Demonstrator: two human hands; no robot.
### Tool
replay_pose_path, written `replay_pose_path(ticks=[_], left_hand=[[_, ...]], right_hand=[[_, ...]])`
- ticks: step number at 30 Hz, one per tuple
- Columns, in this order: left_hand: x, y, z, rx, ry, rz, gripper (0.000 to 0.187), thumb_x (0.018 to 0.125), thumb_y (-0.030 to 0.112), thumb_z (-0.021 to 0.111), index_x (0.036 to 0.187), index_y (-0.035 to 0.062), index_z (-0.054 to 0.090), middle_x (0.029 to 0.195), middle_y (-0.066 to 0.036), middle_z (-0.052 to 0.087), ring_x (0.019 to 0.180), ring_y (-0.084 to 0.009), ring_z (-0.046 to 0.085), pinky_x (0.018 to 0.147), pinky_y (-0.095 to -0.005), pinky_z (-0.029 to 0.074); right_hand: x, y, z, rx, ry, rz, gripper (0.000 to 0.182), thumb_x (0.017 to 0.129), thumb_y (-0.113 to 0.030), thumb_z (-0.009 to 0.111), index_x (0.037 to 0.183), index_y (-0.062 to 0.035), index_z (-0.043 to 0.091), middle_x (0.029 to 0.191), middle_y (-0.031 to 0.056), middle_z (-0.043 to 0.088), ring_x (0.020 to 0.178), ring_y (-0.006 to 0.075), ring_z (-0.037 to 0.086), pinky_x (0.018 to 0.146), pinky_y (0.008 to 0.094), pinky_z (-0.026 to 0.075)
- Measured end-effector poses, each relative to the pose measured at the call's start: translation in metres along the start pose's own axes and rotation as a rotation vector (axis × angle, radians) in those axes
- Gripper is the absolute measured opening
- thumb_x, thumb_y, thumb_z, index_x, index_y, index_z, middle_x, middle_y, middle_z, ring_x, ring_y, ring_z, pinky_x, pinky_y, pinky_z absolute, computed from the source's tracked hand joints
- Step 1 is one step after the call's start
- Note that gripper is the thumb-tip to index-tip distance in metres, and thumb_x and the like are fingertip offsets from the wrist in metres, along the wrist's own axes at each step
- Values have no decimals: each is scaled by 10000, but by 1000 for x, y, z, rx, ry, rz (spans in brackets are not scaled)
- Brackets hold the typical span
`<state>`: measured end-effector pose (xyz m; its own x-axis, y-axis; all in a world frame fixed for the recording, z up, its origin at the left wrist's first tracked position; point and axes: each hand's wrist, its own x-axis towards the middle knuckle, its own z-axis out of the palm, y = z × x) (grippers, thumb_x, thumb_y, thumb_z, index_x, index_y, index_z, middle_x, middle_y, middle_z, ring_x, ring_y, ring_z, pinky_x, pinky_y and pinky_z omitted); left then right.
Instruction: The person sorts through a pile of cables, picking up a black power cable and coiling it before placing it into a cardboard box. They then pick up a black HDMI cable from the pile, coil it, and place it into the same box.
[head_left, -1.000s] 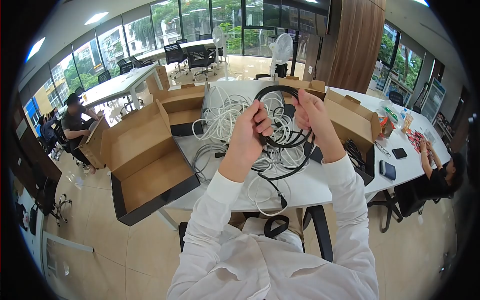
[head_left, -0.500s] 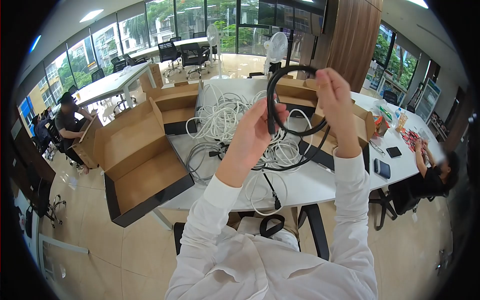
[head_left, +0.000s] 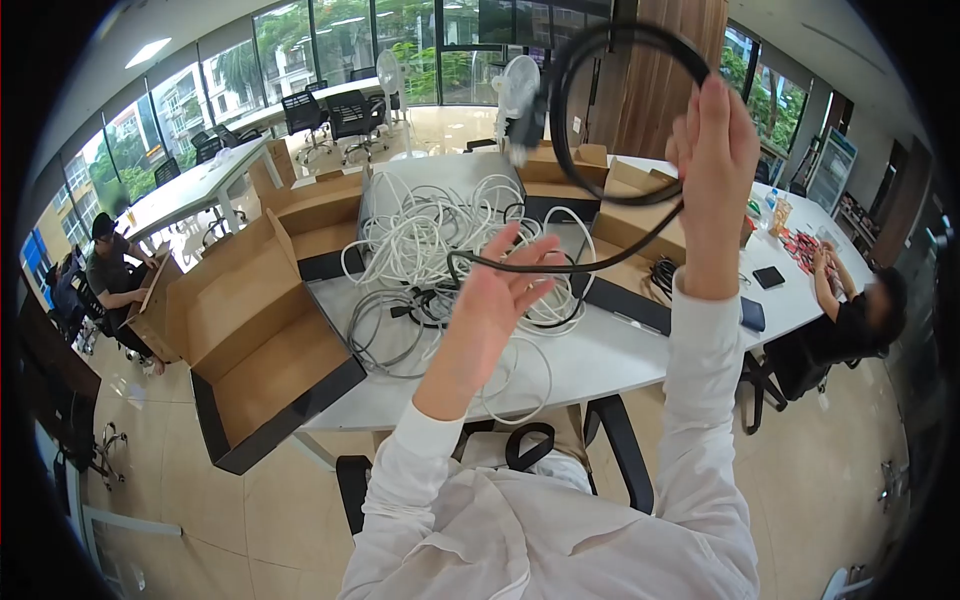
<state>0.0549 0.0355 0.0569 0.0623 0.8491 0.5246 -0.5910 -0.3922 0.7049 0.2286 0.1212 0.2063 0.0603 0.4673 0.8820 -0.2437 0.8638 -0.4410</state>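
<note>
A coiled black cable (head_left: 566, 110) is held up at the upper right by my right hand (head_left: 714, 150), whose fingers are closed on it. The blurred plug end hangs at the coil's left side. From the coil a length of black cable runs down and left across the fingers of my left hand (head_left: 500, 290), which is open with its fingers spread. Beneath and behind my left hand lies a tangled heap of white cables (head_left: 430, 235) on the white table (head_left: 590, 350). Grey cables (head_left: 375, 335) lie at the heap's near left side.
A large open cardboard box (head_left: 275, 370) stands at the left, with smaller open boxes behind the heap and at right. One box (head_left: 625, 270) holds a dark cable. A phone (head_left: 769, 277) lies at right. People sit at the far left and right.
My right hand has risen with the coil, moving away from my left hand. My left hand has let go of the coil and opened. The view has shifted slightly.
</note>
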Motion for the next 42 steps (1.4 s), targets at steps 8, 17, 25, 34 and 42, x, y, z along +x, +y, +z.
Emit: replay_pose_path(ticks=[8,17,25,34,42], left_hand=[[40,31,-8,169,-48,0,668,969,566,361,1395,52,358,1330,-191,502,1183,-258,541,1012,-367,424],[27,21,-19,-73,-176,-366,164,990,210,494,1058,63,522,586,55,391,471,-43,377,467,-229,325],[4,13,-32,-511,-176,-639,397,993,429,394,736,127,400,477,84,266,354,-46,239,373,-229,195],[-15,1,-39,-672,-161,-732,393,1007,456,356,779,141,414,480,88,270,347,-41,253,369,-224,189],[-16,-13,-47,-690,-59,-824,358,1025,425,352,790,163,419,480,102,236,341,-29,219,361,-224,169]], right_hand=[[-78,30,-12,28,-32,311,280,1026,-277,432,841,-70,472,512,-78,332,410,-4,274,371,200,204],[-118,47,-13,212,-128,460,263,1018,-229,424,814,-70,473,532,-36,400,446,35,347,425,207,285],[-129,89,-26,247,-338,320,379,950,-253,409,1228,-15,509,1418,118,387,1350,180,301,1069,293,215],[-170,141,-30,379,-720,755,546,941,-187,537,1419,2,352,1419,153,418,1291,242,426,1066,362,351],[-193,113,-24,-173,-440,342,667,787,40,676,1381,-31,381,1289,124,518,1156,233,513,977,341,414]])
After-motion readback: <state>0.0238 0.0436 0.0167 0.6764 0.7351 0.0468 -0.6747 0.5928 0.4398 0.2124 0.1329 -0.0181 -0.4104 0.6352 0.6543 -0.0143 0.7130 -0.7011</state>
